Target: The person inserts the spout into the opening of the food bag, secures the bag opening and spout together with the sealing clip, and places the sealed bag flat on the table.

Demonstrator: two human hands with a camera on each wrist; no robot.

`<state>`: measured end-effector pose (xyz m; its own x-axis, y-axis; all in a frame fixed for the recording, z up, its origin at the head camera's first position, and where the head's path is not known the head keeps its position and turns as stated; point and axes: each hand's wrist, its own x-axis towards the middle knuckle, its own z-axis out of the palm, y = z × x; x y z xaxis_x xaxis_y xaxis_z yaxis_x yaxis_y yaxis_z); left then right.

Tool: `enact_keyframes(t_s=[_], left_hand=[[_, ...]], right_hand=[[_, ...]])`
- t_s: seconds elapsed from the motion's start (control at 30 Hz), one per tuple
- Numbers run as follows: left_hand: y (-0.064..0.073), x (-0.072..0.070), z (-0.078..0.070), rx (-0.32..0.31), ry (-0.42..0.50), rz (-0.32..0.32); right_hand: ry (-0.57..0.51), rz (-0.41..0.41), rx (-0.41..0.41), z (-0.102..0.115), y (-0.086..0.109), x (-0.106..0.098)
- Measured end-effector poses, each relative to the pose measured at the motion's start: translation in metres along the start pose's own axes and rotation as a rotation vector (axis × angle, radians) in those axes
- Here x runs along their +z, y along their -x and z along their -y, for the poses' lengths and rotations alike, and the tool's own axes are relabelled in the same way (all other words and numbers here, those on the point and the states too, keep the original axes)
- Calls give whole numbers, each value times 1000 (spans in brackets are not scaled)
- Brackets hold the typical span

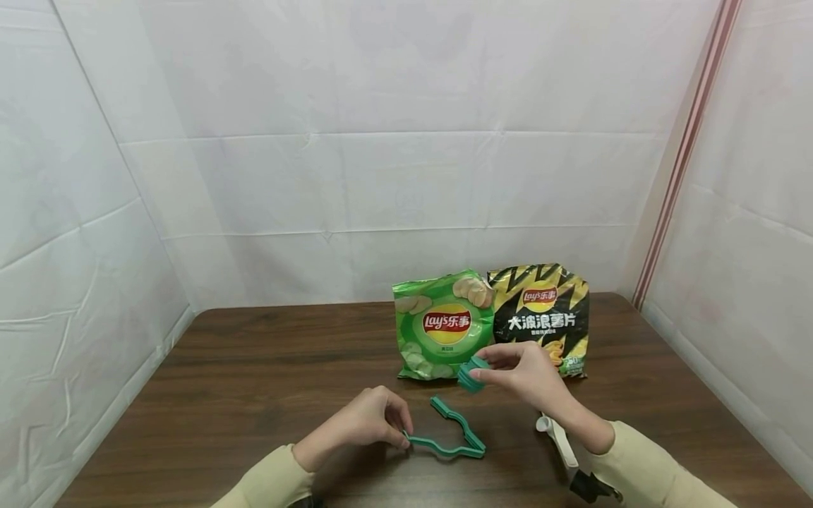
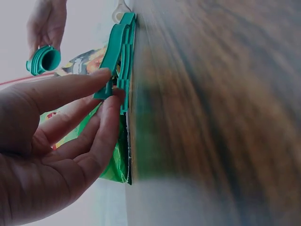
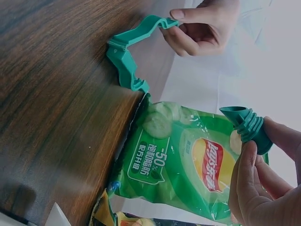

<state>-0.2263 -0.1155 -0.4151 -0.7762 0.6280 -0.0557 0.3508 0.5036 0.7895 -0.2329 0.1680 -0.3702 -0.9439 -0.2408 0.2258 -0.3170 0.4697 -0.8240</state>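
My left hand (image 1: 365, 420) pinches one end of a green hinged bag clip (image 1: 471, 439) between thumb and fingertips. The clip stands spread into a V, its hinge toward the right. In the right wrist view, the clip (image 3: 123, 63) shows moulded curves along both arms. Held up in front of the chip bags, my right hand (image 1: 530, 374) grips a short green threaded spout (image 1: 471, 374) with thumb and fingers. From the right wrist, the spout (image 3: 249, 125) shows ridges and a slanted open end. Its round opening faces the left wrist camera.
A green chip bag (image 1: 444, 324) stands upright at the back, beside a black and yellow chip bag (image 1: 540, 317). Under my right forearm lies a white strip-like piece (image 1: 559, 443) with a round end, near a black object (image 1: 591, 487). White sheets (image 1: 406, 183) surround the brown table (image 1: 273, 367).
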Motion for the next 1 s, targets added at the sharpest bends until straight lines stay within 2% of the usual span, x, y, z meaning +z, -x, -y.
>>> enact_keyframes(t_s=[0.4,0.63,0.8,1.0], left_hand=[[1,1,4,-9,14,36],[3,0,2,-22,61,11],[3,-1,0,-9,79,-7],[3,-6,-1,-4,75,-66]], right_hand=[[-5,-3,6,-1,0,-1],[-15,2,2,-1,0,-3],[-12,-3,9,-1,-1,-5],[-1,-27,25,-2,-2,-8]])
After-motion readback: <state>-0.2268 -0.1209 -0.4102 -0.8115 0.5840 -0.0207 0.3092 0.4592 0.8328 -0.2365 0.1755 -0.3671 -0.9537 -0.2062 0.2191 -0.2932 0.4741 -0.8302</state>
